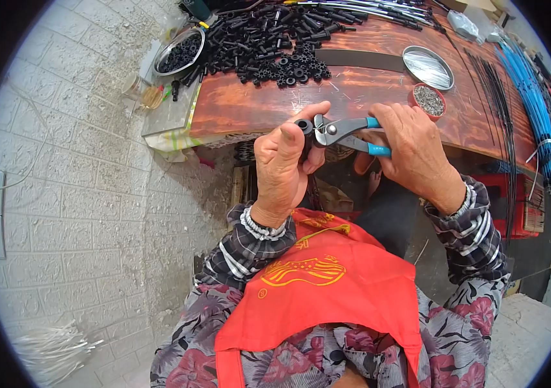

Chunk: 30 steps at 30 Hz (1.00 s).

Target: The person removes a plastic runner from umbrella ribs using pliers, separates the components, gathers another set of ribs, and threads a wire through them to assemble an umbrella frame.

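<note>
My left hand is closed around a small black plastic tube-like part, thumb raised beside its hollow end. In my right hand are pliers with blue grips, their metal jaws right at the black part; whether they bite on it or on a thin piece, I cannot tell. Both hands are in front of the table's near edge, above my lap. Past them, on the tabletop, lies a big heap of black plastic tubes with black gear-shaped rings at its near side.
The reddish wooden table holds a metal dish of black parts, a round tin and a red bowl of small metal pieces. Blue rods and thin black rods lie at right. A white brick wall stands left.
</note>
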Each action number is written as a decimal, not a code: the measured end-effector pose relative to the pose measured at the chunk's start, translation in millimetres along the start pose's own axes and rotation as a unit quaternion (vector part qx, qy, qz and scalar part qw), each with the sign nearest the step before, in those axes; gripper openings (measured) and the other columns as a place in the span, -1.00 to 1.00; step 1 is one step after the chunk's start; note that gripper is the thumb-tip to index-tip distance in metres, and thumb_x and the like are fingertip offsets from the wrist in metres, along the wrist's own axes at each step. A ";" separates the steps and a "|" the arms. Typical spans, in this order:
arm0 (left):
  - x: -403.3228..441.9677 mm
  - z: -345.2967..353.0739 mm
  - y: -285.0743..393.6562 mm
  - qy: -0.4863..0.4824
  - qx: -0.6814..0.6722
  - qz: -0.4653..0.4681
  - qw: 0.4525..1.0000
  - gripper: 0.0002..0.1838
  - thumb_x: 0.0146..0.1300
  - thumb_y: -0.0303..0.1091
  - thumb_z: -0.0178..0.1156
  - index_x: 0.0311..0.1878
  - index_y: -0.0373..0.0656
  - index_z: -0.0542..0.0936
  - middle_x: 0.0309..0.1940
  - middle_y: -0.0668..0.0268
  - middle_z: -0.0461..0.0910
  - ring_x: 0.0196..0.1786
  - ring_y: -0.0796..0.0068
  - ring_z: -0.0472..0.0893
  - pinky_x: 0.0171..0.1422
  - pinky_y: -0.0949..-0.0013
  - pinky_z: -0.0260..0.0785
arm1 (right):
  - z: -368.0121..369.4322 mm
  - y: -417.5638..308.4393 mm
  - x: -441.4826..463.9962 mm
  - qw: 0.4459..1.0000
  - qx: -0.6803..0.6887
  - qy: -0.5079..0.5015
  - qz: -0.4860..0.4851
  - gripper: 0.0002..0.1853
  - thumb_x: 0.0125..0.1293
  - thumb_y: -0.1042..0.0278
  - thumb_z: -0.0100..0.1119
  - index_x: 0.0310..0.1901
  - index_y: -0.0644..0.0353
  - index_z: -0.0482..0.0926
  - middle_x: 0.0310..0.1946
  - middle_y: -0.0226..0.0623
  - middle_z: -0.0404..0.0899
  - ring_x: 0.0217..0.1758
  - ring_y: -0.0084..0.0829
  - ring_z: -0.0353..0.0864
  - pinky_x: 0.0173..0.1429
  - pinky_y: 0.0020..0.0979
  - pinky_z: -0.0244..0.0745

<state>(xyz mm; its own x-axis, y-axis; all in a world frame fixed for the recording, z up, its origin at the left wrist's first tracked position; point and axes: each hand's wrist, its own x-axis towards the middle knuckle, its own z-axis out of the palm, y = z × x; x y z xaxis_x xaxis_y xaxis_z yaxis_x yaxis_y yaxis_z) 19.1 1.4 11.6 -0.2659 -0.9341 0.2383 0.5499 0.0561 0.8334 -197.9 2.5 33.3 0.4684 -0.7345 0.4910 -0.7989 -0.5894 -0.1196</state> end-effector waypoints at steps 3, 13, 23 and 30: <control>-0.7 -1.9 -1.1 0.002 0.001 0.001 1.000 -0.33 0.40 0.11 0.09 0.22 -0.40 0.50 -0.44 0.46 0.46 -0.49 0.76 0.27 -0.46 0.62 0.05 | 13.6 3.8 -1.9 1.000 0.012 0.020 0.003 -0.73 0.15 0.44 0.29 -0.13 0.25 0.47 -0.43 -0.20 0.44 -0.34 -0.11 0.52 -0.27 -0.17 0.35; 2.7 -7.3 -0.1 0.012 0.016 0.021 1.000 -0.26 0.38 0.25 -0.03 0.16 -0.35 0.49 -0.59 0.45 0.30 -0.56 0.64 0.24 -0.45 0.49 0.08 | 34.6 3.4 -2.0 0.948 0.268 0.060 0.162 -0.82 0.18 0.37 0.28 -0.34 0.22 0.46 -0.56 -0.15 0.50 -0.46 -0.11 0.56 -0.43 -0.24 0.33; 9.7 -24.5 -4.5 -0.012 0.014 0.017 1.000 -0.42 0.41 0.21 -0.03 -0.12 -0.25 0.48 -0.50 0.35 0.44 -0.46 0.58 0.40 -0.33 0.48 0.27 | -10.3 102.5 -3.6 0.937 0.108 0.049 0.328 -0.86 0.14 0.47 0.27 -0.32 0.28 0.52 -0.54 -0.22 0.53 -0.41 -0.46 0.53 -0.32 -0.36 0.37; 10.1 -2.3 -11.5 -0.026 0.099 0.025 0.994 -0.35 0.36 0.32 -0.08 -0.22 -0.22 0.47 -0.45 0.32 0.47 -0.40 0.58 0.44 -0.29 0.48 0.31 | -9.9 134.1 -17.0 0.931 -0.008 -0.054 0.360 -0.86 0.09 0.52 0.13 -0.28 0.30 0.59 -0.40 0.16 0.60 -0.25 0.15 0.62 -0.16 0.01 0.45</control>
<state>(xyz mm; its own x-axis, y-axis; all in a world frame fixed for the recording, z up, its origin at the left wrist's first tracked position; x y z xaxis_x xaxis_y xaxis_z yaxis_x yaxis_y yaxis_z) 11.9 -9.5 3.2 -0.2859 -0.9091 0.3029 0.3981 0.1749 0.9005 -316.7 -60.7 17.5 -0.1565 -0.9674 0.1993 -0.9259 0.0734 -0.3705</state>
